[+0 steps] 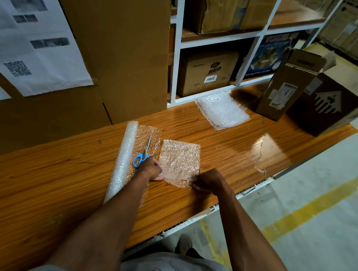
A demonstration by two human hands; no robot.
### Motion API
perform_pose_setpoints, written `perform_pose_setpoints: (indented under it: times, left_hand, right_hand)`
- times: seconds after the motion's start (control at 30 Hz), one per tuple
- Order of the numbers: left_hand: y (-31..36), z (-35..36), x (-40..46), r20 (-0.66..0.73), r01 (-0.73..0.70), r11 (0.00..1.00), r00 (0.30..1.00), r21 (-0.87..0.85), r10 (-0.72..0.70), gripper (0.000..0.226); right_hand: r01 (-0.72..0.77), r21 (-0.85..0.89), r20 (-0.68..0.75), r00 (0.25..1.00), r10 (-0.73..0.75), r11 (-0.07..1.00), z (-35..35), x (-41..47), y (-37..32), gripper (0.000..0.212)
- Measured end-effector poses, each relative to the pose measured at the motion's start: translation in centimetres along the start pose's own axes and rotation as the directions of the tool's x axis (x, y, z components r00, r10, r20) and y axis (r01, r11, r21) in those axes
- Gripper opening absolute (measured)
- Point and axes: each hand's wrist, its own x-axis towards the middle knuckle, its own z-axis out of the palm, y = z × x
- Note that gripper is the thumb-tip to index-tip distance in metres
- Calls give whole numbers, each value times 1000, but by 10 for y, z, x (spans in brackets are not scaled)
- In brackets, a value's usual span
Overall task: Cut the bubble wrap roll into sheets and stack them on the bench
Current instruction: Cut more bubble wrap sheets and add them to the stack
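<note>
Both hands grip the cut sheet (pixel 179 159): left hand (pixel 151 167) and right hand (pixel 208 180) pinch its near corners, likely lifting it toward the stack (pixel 222 109); scissors (pixel 143 153) parked beside the roll (pixel 123 161)

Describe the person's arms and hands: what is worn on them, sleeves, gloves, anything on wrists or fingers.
Both forearms are bare up to the bottom edge of the picture. The left hand and right hand wear no gloves, and no watch, band or ring shows on either. A strip of grey garment appears at the lower edge, at the torso; sleeve length cannot be judged from here.
</note>
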Motion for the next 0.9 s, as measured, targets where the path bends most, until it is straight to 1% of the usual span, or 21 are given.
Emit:
perform_pose_setpoints:
  times: [0.07, 0.13, 0.17, 0.2, 0.3, 0.33, 0.4, 0.43, 0.5, 0.6, 0.67, 0.73, 0.77, 0.8, 0.83, 0.87, 0.9]
  left_hand:
    - [-2, -1, 2, 0, -3, 1000, 1000, 17, 3, 31]
    - [0, -3, 0, 9, -3, 1000, 1000, 26, 3, 32]
    - [0, -4, 1, 9, -3, 999, 1000, 32, 3, 33]
    - [0, -5, 1, 11, -11, 1000, 1000, 29, 10, 34]
    - [1, -7, -2, 4, -18, 999, 1000, 42, 18, 36]
    - [2, -6, -4, 4, -26, 999, 1000, 39, 26, 37]
    - [2, -5, -6, 9, -29, 999, 1000, 27, 29, 41]
    - [4, -5, -7, 17, -28, 999, 999, 29, 27, 42]
    - [6, -6, -9, 20, -44, 998, 999, 37, 43, 43]
    - [13, -9, -14, 25, -74, 997, 997, 18, 73, 41]
    - [19, -12, -19, 29, -80, 997, 996, -1, 80, 40]
    - [23, -15, -18, 34, -84, 995, 996, -62, 86, 41]
    - [25, -16, -18, 34, -86, 991, 995, -106, 90, 42]
    - [28, -16, -18, 39, -89, 984, 995, -152, 96, 42]
    - [31, -18, -20, 50, -92, 976, 993, -196, 103, 41]
    - [36, -19, -23, 62, -98, 966, 991, -241, 116, 40]
    - [41, -19, -27, 74, -104, 955, 989, -278, 129, 40]
  right_hand:
    - [28, 9, -15, 999, -28, 1000, 1, -2, 2, 22]
    - [49, -14, -54, 997, -50, 999, 1, -3, 2, 14]
    - [58, -32, -70, 996, -60, 998, 1, -4, 2, 16]
    - [69, -62, -86, 994, -74, 996, 1, -7, 2, 18]
    - [85, -200, -148, 982, -116, 976, 2, -3, 3, 16]
    - [90, -301, -167, 975, -145, 949, 4, -2, 2, 19]
    - [73, -558, -161, 968, -194, 827, 7, -5, 0, 24]
    - [64, -636, -159, 964, -213, 769, 9, -5, -1, 24]
    - [81, -714, -159, 949, -273, 696, 13, -6, -1, 30]
    - [183, -726, -172, 885, -434, 662, 18, -5, 1, 32]
    - [269, -750, -120, 843, -524, 604, 21, -8, -1, 42]
    - [419, -714, -19, 790, -613, 562, 26, -12, -5, 55]
    - [486, -710, 45, 754, -655, 510, 30, -14, -7, 64]
    - [521, -729, 108, 728, -677, 443, 34, -18, -8, 78]
    - [533, -757, 160, 712, -684, 378, 38, -21, -8, 94]
    - [530, -786, 188, 695, -694, 317, 43, -21, -7, 105]
    - [516, -810, 190, 682, -706, 280, 46, -22, -4, 107]
